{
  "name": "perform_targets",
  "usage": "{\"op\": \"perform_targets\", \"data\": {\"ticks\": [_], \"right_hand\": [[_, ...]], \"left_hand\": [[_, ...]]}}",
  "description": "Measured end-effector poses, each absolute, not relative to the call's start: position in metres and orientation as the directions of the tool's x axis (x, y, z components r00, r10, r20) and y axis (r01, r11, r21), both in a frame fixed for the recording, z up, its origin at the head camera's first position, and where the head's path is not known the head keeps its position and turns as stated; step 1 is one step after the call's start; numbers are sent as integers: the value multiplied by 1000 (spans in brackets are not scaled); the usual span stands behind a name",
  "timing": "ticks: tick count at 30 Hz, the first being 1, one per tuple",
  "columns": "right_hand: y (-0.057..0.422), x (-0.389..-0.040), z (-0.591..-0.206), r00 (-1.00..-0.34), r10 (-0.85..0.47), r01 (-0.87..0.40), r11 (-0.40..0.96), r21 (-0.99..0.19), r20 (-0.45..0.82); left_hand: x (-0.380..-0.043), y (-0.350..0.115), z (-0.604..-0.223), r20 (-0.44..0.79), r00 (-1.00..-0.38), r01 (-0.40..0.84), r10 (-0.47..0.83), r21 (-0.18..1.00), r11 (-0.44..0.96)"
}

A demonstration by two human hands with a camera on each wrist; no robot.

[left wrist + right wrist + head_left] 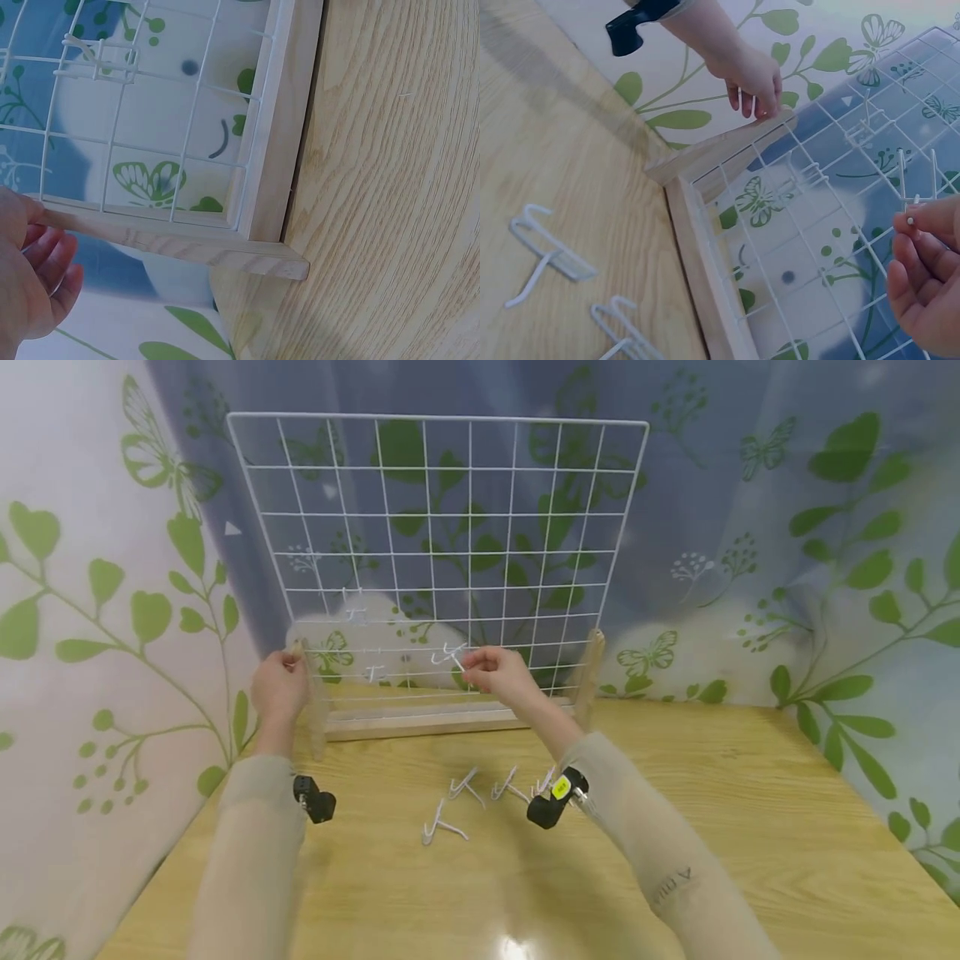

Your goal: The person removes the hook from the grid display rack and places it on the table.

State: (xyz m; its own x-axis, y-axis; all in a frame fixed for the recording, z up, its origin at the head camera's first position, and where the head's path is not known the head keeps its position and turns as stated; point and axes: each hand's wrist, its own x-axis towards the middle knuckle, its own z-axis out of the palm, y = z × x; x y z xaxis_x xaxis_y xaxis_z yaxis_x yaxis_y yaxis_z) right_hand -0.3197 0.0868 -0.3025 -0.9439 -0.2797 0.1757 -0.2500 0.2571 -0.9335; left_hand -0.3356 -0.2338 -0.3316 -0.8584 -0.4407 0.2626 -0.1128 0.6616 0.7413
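Observation:
A white wire grid panel (450, 468) stands in a wooden base (427, 720) with a side post at each end. My left hand (281, 689) pinches the upper end of the left wooden post (187, 250) between thumb and fingers. My right hand (498, 675) pinches a white wire hook (917, 199) by its straight arm, in front of the grid's lower middle; its two prongs point toward the wires. Two more white hooks hang on the left part of the grid, an upper hook (356, 610) and a lower hook (375, 672).
Several loose white hooks lie on the wooden table in front of the base, among them a nearer hook (442, 823) and one under the right wrist (544, 781). The right wooden post (589, 672) stands beyond the right forearm. A patterned backdrop (712, 635) rises behind.

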Motion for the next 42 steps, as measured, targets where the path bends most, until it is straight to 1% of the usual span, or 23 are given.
{"op": "perform_targets", "data": {"ticks": [8, 15, 22, 26, 30, 34, 42], "right_hand": [[111, -302, -324, -933, -332, -256, 342, -904, 139], [137, -291, -342, -931, -333, -279, 380, -882, 151], [157, -282, -357, -919, -366, -302, 420, -856, 145], [166, -276, -368, -913, -394, -285, 438, -853, 103], [171, -268, -378, -897, -439, -268, 449, -852, 51], [171, -261, -391, -878, -477, -284, 446, -849, 43], [166, -248, -411, -866, -501, -254, 447, -858, -5]], "left_hand": [[-333, -236, -331, 261, -858, -121, -443, 735, 667], [-334, -233, -332, 252, -867, -122, -431, 730, 672], [-334, -234, -332, 261, -865, -117, -428, 725, 679], [-335, -233, -331, 266, -864, -119, -428, 718, 686], [-335, -232, -330, 265, -865, -115, -426, 721, 684], [-336, -232, -330, 261, -867, -113, -425, 727, 677], [-336, -234, -331, 260, -861, -120, -437, 731, 672]]}}
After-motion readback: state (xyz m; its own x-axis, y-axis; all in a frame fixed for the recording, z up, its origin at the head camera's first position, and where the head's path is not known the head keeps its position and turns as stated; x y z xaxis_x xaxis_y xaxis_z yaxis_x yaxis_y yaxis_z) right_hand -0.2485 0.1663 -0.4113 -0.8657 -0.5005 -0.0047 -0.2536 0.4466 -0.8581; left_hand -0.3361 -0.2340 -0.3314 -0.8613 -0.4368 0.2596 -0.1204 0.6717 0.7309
